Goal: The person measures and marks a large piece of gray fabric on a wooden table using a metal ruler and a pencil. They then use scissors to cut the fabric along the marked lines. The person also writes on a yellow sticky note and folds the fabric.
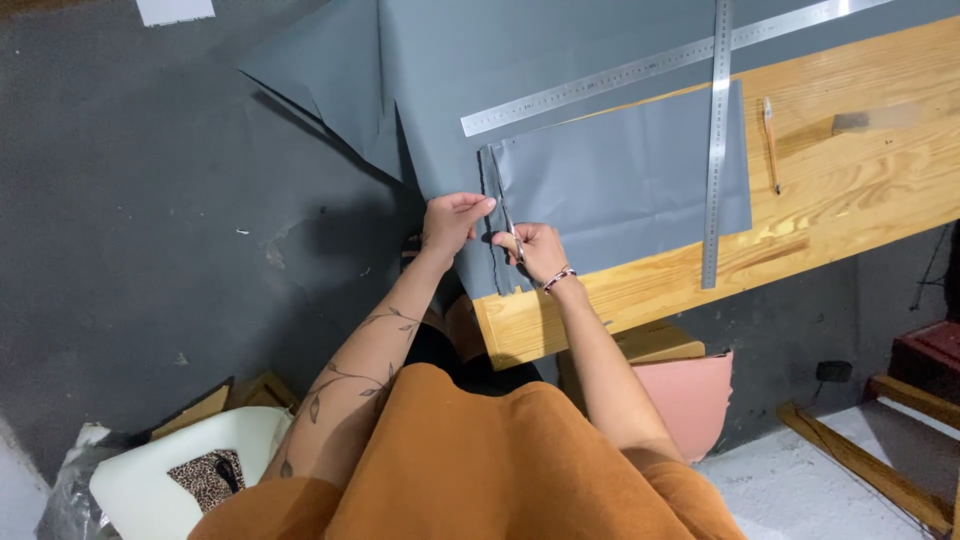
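the hands meet at the near edge of the tabletop (850,200). the left hand (452,222) pinches the edge of a grey sheet (560,60) between thumb and fingers, closed on it. the right hand (538,252) is curled around scissors (506,215), whose blades point away along the sheet's cut edge. just beside them lies a smaller grey piece (625,170) flat on the wood. a long steel ruler (640,70) lies slanted across the sheet, a second ruler (715,150) crosses the smaller piece upright, and a pencil (770,145) lies to its right. the large sheet hangs off the tabletop's left end toward the dark floor (130,220).
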